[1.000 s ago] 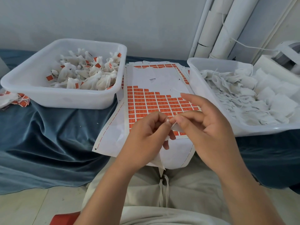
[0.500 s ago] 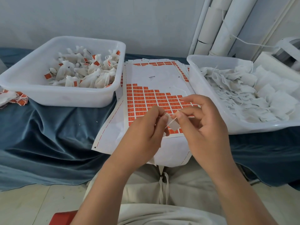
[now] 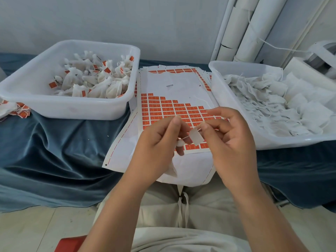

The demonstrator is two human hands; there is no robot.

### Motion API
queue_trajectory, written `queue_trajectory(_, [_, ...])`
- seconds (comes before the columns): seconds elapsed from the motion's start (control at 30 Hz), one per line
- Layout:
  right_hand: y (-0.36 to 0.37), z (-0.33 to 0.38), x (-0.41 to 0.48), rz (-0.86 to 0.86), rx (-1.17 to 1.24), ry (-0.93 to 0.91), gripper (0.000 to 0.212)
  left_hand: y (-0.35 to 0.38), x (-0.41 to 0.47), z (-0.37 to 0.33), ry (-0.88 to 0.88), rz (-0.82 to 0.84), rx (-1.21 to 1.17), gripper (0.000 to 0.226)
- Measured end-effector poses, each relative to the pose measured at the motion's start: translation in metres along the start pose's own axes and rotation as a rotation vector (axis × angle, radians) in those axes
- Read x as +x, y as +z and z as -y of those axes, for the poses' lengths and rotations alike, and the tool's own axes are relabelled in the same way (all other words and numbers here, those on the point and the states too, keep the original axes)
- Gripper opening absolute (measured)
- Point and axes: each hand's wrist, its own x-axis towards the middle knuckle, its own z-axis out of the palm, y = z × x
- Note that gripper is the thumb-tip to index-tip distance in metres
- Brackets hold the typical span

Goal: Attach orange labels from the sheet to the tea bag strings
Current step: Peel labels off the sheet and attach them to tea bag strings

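View: head camera, the only one.
Left hand (image 3: 160,142): at 6 o'clock, fingers curled, gripping a tea bag (image 3: 171,170) under the palm and pinching its string (image 3: 184,137) between thumb and fingertip.
Right hand (image 3: 231,140): just right of the left, thumb and forefinger pinched on a label (image 3: 196,137), pale side up, touching the string.
Label on string: probably not yet folded shut; too small to tell for sure.
Label sheet (image 3: 172,84): flat at 12 o'clock behind the hands, upper part stripped bare, orange rows left in the lower part.
Left tub (image 3: 72,108): at 10 o'clock, holding tagged tea bags (image 3: 94,80).
Right tub (image 3: 272,142): at 2 o'clock, heaped with untagged bags (image 3: 272,106).
Risk, glue: could catch on a thumb pad rather than the string, with so small a tag held so close to the tips.
Risk, fold: could close crooked or miss the string altogether, from slack in the thin thread.
Risk, bag: could slip from the left palm under a hard pull on the string.
Surface: blue velvety cloth (image 3: 54,151), creased, draped over the front edge; a few loose orange tags (image 3: 21,110) at 9 o'clock.
Room: plain pale wall, white pipes (image 3: 245,28) at 1 o'clock, light tiled floor (image 3: 27,231) at 7 o'clock.
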Motion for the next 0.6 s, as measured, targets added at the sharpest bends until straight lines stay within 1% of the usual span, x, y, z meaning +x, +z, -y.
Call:
queue_trajectory(0.07, [-0.001,0.000,0.000,-0.010,0.032,0.003,0.022,0.001,0.002,-0.004,-0.107,-0.028,-0.086,0.043])
queue_trajectory(0.17, [-0.001,0.000,0.001,0.010,0.026,-0.009,0.020,0.003,0.002,-0.003,-0.263,0.016,-0.158,0.037])
queue_trajectory(0.3, [0.000,0.001,0.001,0.022,0.046,-0.041,0.020,0.002,0.006,0.000,-0.468,0.056,-0.479,0.035])
queue_trajectory(0.37, [0.001,0.001,0.000,0.037,0.065,-0.049,0.021,0.002,0.006,0.002,-0.510,0.118,-0.519,0.030])
queue_trajectory(0.5, [0.001,0.000,0.000,0.057,0.048,-0.045,0.023,-0.002,0.006,0.007,-0.541,0.206,-0.535,0.021])
queue_trajectory(0.6, [-0.002,-0.001,0.001,0.063,-0.005,-0.059,0.023,-0.006,0.007,0.009,-0.544,0.271,-0.532,0.026])
